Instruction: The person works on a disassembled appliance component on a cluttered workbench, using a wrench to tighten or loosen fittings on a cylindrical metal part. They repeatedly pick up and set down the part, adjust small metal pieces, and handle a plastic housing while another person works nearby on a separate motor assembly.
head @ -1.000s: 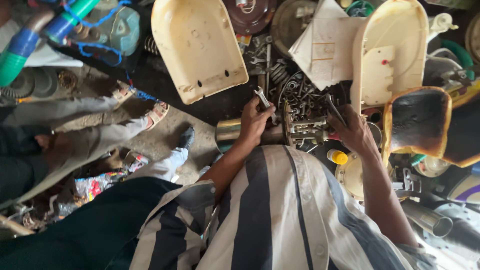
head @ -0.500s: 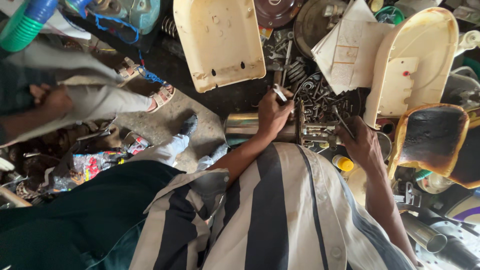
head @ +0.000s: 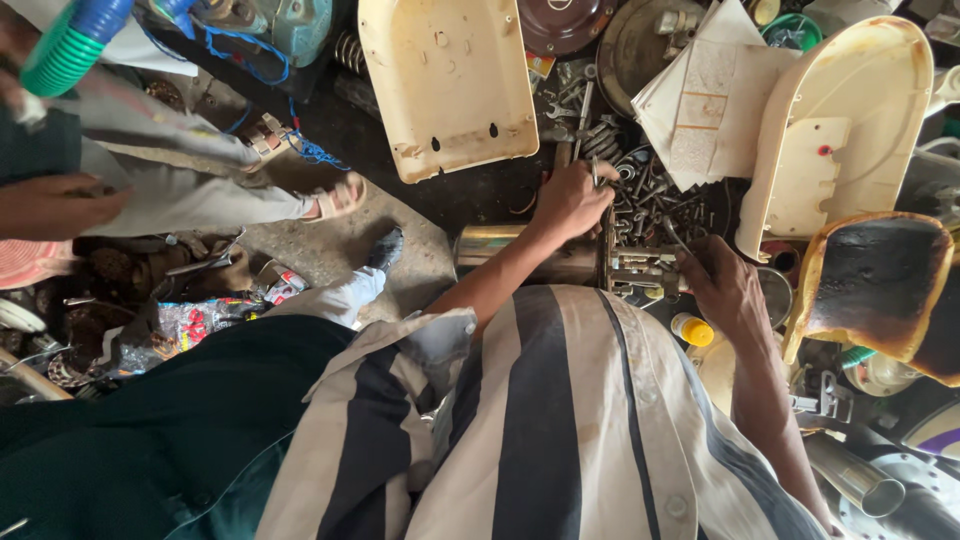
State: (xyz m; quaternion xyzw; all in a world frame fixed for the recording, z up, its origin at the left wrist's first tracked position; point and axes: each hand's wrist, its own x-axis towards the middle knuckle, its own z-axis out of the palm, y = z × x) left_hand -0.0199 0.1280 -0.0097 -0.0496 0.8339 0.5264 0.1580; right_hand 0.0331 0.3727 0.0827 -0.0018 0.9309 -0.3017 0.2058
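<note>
The cream moulded plastic cover (head: 450,85) lies at the far edge of the cluttered bench (head: 500,200), above the left hand; the dull grey metal cylinder with its bolted fitting (head: 590,262) lies between both hands, long axis left to right; the left hand (head: 570,200) sits nearer its middle, closed on a thin metal tool (head: 595,172) pointing away; the right hand (head: 725,290) curls over the fitting's right end, its grip hidden; loose bolts (head: 655,200) lie just beyond.

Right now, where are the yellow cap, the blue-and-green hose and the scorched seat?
yellow cap (head: 693,330), head view, on its top.
blue-and-green hose (head: 70,45), head view, on its green ribbed part.
scorched seat (head: 875,280), head view, on its blackened middle.
</note>
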